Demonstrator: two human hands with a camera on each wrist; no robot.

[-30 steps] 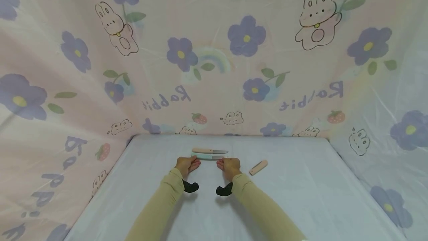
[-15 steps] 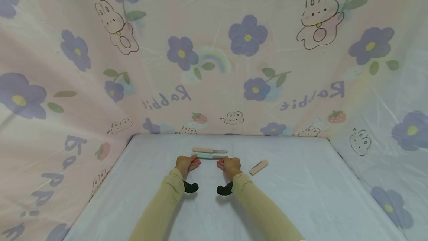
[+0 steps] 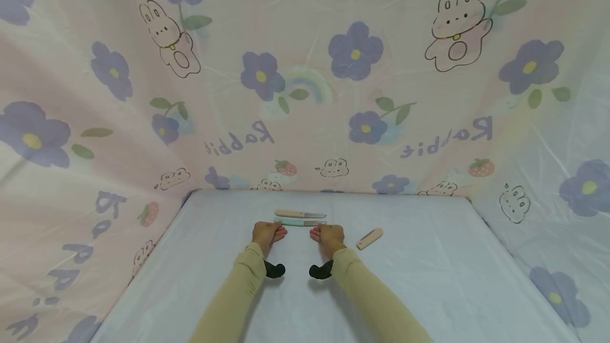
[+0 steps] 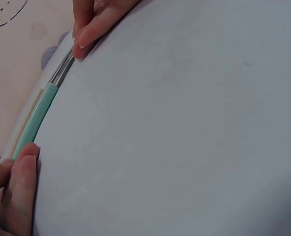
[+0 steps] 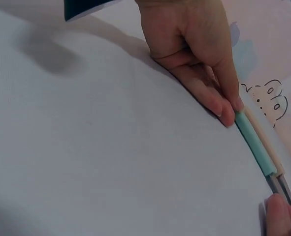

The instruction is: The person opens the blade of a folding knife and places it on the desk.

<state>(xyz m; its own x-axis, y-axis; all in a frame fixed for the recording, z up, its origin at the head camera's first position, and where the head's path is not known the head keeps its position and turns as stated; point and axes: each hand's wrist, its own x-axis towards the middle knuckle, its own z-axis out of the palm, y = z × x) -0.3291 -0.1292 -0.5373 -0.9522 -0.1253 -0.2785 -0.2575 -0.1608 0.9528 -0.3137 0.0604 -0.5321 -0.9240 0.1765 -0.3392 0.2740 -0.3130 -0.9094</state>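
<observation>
A knife with a mint-green handle (image 3: 293, 222) lies crosswise on the white surface. My left hand (image 3: 267, 235) pinches its handle end between thumb and finger; in the left wrist view that handle (image 4: 39, 113) runs up from the fingertips. At the other end my right hand (image 3: 330, 236) pinches the blade near its tip, the fingertips covering the point. Just behind and parallel lies a second knife with a beige handle (image 3: 288, 213) and a bare blade (image 3: 314, 215). Its handle (image 5: 264, 140) shows right alongside the green one in the right wrist view.
To the right of my right hand lies a beige, slotted handle-like piece (image 3: 369, 238), set at a slant. A white-covered table (image 3: 429, 269) runs back to a pink patterned curtain (image 3: 305, 120), which also rises at both sides.
</observation>
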